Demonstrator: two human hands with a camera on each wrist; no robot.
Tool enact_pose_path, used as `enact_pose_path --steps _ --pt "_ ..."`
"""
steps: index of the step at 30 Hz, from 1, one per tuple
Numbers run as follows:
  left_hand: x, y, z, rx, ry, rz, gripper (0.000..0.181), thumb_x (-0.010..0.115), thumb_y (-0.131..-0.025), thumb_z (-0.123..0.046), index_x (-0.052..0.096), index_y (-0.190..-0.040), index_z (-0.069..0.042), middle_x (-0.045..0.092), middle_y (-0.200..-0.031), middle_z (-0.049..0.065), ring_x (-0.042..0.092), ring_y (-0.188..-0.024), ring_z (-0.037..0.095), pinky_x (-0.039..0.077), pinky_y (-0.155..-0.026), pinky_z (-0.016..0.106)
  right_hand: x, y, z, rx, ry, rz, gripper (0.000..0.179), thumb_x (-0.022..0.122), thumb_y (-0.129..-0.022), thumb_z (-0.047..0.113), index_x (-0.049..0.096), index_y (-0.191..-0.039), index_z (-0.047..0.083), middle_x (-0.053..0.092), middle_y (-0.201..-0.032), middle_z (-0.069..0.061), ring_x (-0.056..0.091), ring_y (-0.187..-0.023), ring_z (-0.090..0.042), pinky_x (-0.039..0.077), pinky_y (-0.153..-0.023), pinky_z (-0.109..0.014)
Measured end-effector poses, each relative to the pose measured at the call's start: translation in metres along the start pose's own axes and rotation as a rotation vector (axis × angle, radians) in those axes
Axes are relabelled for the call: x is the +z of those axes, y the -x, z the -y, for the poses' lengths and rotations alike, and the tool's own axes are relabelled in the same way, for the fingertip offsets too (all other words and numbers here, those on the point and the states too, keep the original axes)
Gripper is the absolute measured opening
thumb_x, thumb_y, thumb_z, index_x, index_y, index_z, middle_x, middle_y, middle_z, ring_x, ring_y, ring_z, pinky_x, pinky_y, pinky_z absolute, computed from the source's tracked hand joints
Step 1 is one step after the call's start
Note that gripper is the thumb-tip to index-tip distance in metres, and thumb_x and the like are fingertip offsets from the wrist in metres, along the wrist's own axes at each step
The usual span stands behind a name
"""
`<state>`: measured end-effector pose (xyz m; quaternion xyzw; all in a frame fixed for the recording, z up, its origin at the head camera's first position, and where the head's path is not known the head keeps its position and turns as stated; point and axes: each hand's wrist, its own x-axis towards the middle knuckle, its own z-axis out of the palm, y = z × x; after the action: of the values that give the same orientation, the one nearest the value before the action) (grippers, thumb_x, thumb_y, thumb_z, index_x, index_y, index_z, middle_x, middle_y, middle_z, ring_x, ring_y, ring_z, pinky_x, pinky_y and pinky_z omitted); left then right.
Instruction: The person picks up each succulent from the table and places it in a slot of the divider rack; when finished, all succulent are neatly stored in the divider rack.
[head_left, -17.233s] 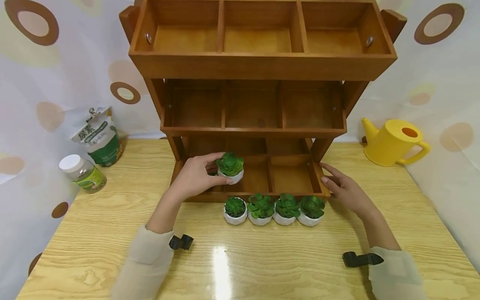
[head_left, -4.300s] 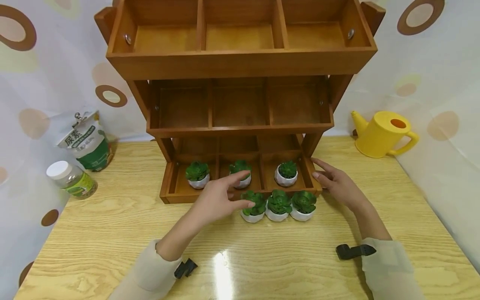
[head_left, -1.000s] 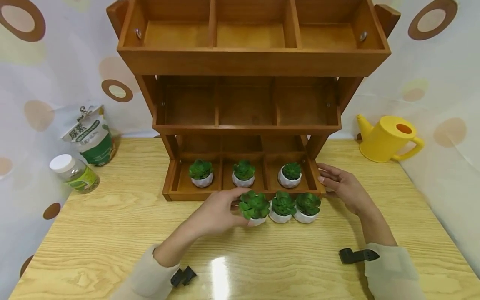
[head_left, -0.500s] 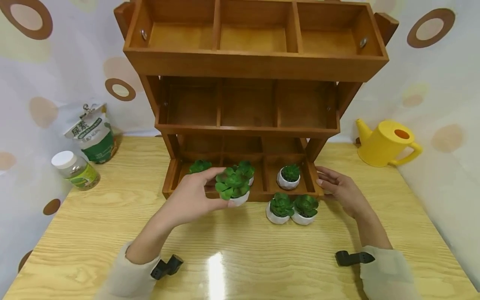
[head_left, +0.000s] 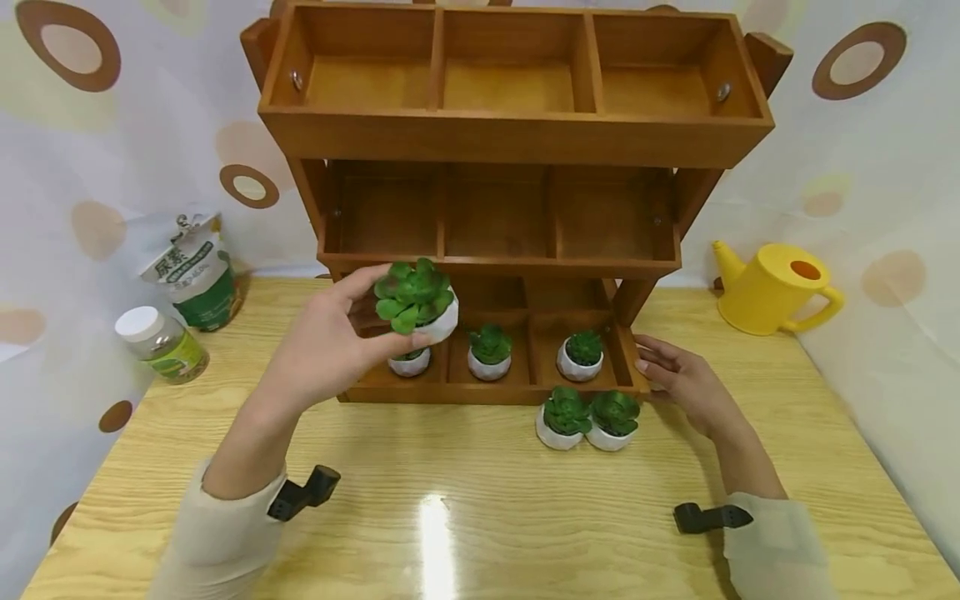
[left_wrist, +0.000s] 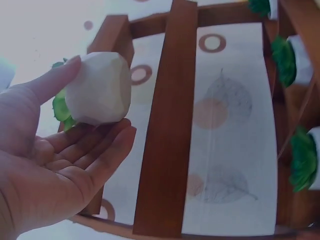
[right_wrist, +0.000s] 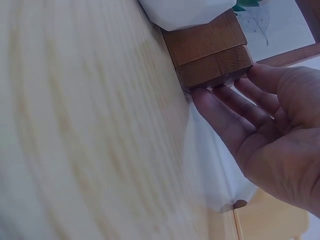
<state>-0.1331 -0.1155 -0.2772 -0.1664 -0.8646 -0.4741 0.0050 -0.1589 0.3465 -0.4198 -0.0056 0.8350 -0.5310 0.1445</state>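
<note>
My left hand (head_left: 322, 342) grips a potted succulent (head_left: 415, 296), thumb on one side of its faceted white pot and fingers on the other. It is held in front of the left part of the brown wooden shelf (head_left: 510, 137), above the lowest tier. The left wrist view shows the white pot (left_wrist: 102, 87) from underneath, tilted. At the lowest tier's right end, the fingertips of my right hand (head_left: 686, 379) touch the outside of the wood (right_wrist: 215, 67). In that tier stand a left succulent (head_left: 408, 362), partly hidden, a middle succulent (head_left: 490, 350) and a right succulent (head_left: 581, 354).
Two potted succulents, one on the left (head_left: 562, 417) and one on the right (head_left: 613, 419), stand on the table (head_left: 525, 517) before the shelf. A yellow watering can (head_left: 776, 287) is at the right. A white-lidded jar (head_left: 165, 343) and a clipped green-and-white bag (head_left: 197, 275) stand at the left.
The left hand has taken the leftmost succulent from the table row, lifting it up and left. Earlier, three succulents were set in the lowest tier. The right hand stays at the shelf's end.
</note>
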Motion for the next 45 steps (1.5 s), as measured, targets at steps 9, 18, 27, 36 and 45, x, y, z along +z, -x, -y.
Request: enact_pose_path --steps 9,18,27,36,45 --pt "-0.018 -0.022 -0.005 0.040 -0.045 -0.137 0.066 0.084 -0.084 -0.030 0.057 -0.143 -0.019 0.069 -0.127 0.004 0.070 -0.114 0.023 0.056 -0.096 0.043 0.002 0.011 -0.005 0.040 0.038 -0.021 0.064 0.050 -0.107 0.037 0.025 -0.163 0.017 0.033 -0.162 -0.023 0.053 -0.135 -0.033 0.059 -0.092 -0.036" --pt "-0.025 -0.051 0.001 -0.022 -0.183 -0.199 0.072 0.082 -0.085 -0.038 0.052 -0.147 -0.015 0.068 -0.128 0.007 0.070 -0.112 0.024 0.057 -0.094 0.043 0.004 0.017 -0.008 0.028 0.038 -0.037 0.062 0.048 -0.108 0.036 0.024 -0.163 0.016 0.034 -0.161 -0.024 0.058 -0.126 -0.014 0.060 -0.090 -0.035" --pt "-0.027 -0.086 0.012 -0.046 -0.318 -0.180 0.074 0.076 -0.088 -0.043 0.049 -0.150 -0.012 0.064 -0.137 0.016 0.062 -0.122 0.035 0.051 -0.102 0.049 0.011 0.014 -0.011 0.034 -0.003 -0.061 0.061 0.045 -0.109 0.037 0.025 -0.163 0.017 0.034 -0.162 -0.022 0.052 -0.136 -0.030 0.060 -0.089 -0.032" --pt "-0.023 -0.099 0.019 -0.080 -0.345 -0.160 0.074 0.076 -0.089 -0.040 0.047 -0.150 -0.010 0.062 -0.139 0.017 0.059 -0.128 0.037 0.050 -0.106 0.050 0.013 0.012 -0.012 0.024 -0.019 -0.080 0.058 0.044 -0.109 0.035 0.026 -0.162 0.018 0.038 -0.160 -0.023 0.061 -0.106 0.007 0.059 -0.085 -0.026" --pt "-0.027 -0.098 0.015 -0.058 -0.360 -0.185 0.071 0.077 -0.087 -0.035 0.048 -0.146 -0.006 0.062 -0.138 0.019 0.057 -0.130 0.037 0.047 -0.110 0.050 0.012 0.008 -0.005 0.018 -0.070 -0.094 0.059 0.045 -0.109 0.037 0.029 -0.161 0.016 0.040 -0.157 -0.026 0.065 -0.102 0.006 0.059 -0.084 -0.023"
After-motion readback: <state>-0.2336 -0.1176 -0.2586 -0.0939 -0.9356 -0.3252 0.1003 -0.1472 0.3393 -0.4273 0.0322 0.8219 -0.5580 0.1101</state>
